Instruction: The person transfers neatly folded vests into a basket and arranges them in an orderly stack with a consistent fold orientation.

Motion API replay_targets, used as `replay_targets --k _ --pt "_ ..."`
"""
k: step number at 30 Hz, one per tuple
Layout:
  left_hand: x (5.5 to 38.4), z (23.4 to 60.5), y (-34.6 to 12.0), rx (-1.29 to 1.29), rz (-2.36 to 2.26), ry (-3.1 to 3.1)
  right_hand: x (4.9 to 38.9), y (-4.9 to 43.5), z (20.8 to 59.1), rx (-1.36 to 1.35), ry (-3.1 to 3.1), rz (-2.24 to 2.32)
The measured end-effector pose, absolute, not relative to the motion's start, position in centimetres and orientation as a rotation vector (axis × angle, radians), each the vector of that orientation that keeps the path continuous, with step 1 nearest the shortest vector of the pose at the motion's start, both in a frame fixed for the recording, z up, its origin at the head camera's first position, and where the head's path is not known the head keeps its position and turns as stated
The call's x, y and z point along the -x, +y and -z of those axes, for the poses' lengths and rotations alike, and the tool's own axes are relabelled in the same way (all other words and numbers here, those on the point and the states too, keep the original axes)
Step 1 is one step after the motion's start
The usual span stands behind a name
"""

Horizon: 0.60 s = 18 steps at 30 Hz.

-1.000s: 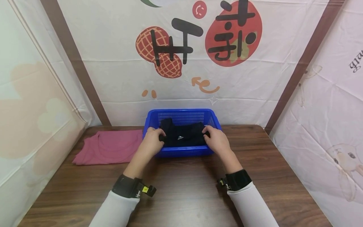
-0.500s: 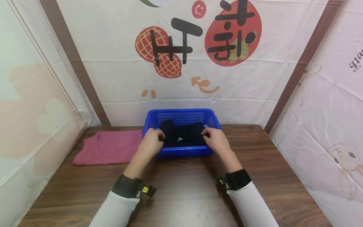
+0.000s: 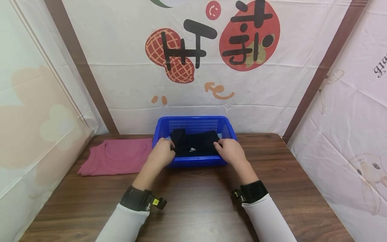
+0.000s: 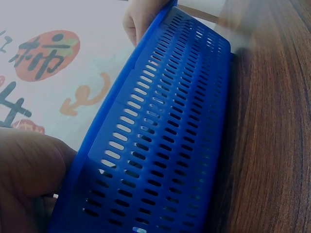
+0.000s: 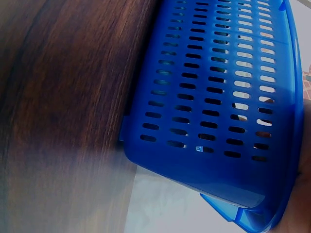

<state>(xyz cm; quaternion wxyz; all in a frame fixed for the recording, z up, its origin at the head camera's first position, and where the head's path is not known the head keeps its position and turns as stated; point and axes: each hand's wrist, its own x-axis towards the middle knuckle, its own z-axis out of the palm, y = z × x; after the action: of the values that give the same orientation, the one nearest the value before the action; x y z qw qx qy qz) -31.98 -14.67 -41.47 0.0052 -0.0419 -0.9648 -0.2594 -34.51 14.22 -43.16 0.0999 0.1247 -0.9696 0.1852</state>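
Observation:
A folded black garment with a small white logo lies in the blue plastic basket; its kind does not show. My left hand reaches over the basket's left side, fingers curled at the garment's left edge. At the opposite edge, my right hand pinches the cloth between thumb and fingers. Scraps of light blue cloth peek out beside the black garment. In the left wrist view the basket wall hides most of the garment. The right wrist view mainly shows the basket's slotted side.
A folded pink top lies left of the basket on the brown wooden table. A printed white cloth wall rises right behind the basket, with further cloth walls at both sides.
The black garment has settled slightly lower in the basket, and more light blue cloth shows at its sides. Both hands have shifted only a little; the basket and pink top stay put.

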Motion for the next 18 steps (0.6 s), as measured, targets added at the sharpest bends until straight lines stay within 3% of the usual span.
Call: replay_targets --k 18 --pt "31.66 41.69 -14.03 0.169 0.593 -3.091 34.66 14.30 43.34 -0.377 -2.933 -0.456"
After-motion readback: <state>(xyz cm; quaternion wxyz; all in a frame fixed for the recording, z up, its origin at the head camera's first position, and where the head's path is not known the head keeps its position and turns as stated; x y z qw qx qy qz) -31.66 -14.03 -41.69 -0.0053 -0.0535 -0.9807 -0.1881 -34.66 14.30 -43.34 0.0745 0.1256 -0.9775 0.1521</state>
